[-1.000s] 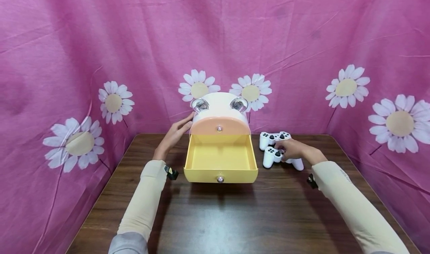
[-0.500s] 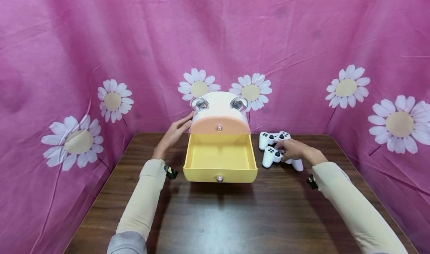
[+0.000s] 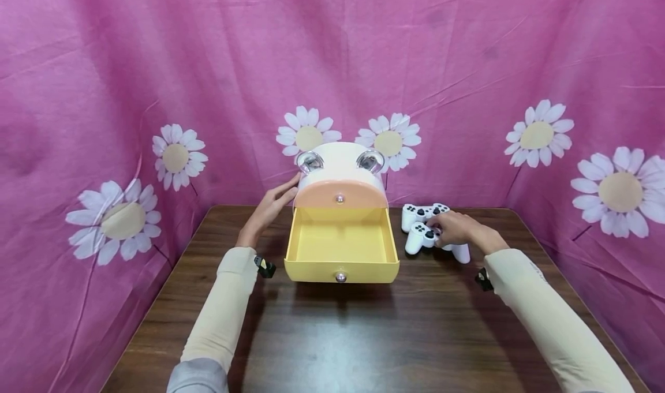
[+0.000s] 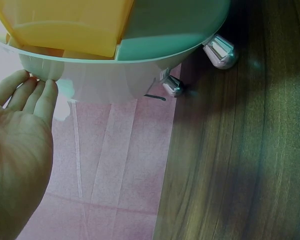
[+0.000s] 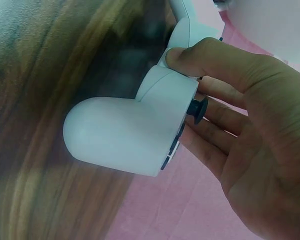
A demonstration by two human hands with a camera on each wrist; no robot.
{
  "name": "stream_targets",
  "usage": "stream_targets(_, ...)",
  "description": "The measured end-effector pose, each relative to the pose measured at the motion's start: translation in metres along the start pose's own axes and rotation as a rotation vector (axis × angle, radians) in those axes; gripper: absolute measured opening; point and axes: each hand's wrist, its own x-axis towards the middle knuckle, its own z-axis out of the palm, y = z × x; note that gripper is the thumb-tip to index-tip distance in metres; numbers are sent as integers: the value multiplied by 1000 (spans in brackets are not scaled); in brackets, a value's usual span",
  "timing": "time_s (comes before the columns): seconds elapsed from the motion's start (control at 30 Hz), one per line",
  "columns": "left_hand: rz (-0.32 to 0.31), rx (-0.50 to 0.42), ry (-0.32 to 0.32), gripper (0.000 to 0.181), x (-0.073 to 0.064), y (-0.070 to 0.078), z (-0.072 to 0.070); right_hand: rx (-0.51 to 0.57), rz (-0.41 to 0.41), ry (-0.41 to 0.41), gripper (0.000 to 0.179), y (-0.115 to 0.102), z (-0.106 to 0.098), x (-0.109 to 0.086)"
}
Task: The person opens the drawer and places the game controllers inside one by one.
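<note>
A duck-faced drawer box [image 3: 337, 165] with a white top and two clear eyes stands at the table's middle back. Its yellow lower drawer [image 3: 341, 271] is pulled out, with nothing in it. My left hand [image 3: 266, 213] rests straight fingertips against the box's left side; in the left wrist view those fingers [image 4: 46, 102] touch its pale wall. To the right of the box, my right hand [image 3: 462, 230] pinches a white game controller [image 3: 417, 240] by its middle, thumb on one face and fingers on the other. The controller's left grip is tilted up a little.
Just behind the held one, a second white game controller [image 3: 409, 217] lies on the brown wooden table [image 3: 332, 335]. The box's peach upper drawer [image 3: 319, 195] is closed. A pink flowered cloth [image 3: 332, 52] hangs around the table's back and sides.
The front controller's left grip has risen slightly, and my right hand has shifted up a little with it. My left hand and the drawer box have stayed put.
</note>
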Motion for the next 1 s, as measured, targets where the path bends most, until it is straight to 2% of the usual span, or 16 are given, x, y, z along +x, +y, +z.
stream_targets(0.37, -15, 19, -3, 56, -1, 1, 0, -9, -27, 47, 62, -13, -18, -6)
stream_targets(0.6, -2, 0, -1, 55, -2, 1, 0, -21, -40, 61, 48, -24, -36, -8)
stream_targets(0.8, -1, -2, 2, 56, -2, 1, 0, -30, -47, 71, 54, -31, -48, -9)
stream_targets(0.9, 0, 8, 1, 55, 0, -1, 0, -42, -57, 80, 56, -34, -55, -11)
stream_targets(1.0, 1, 6, 8, 55, 4, -14, 1, -52, -61, 87, 55, -37, -61, -13)
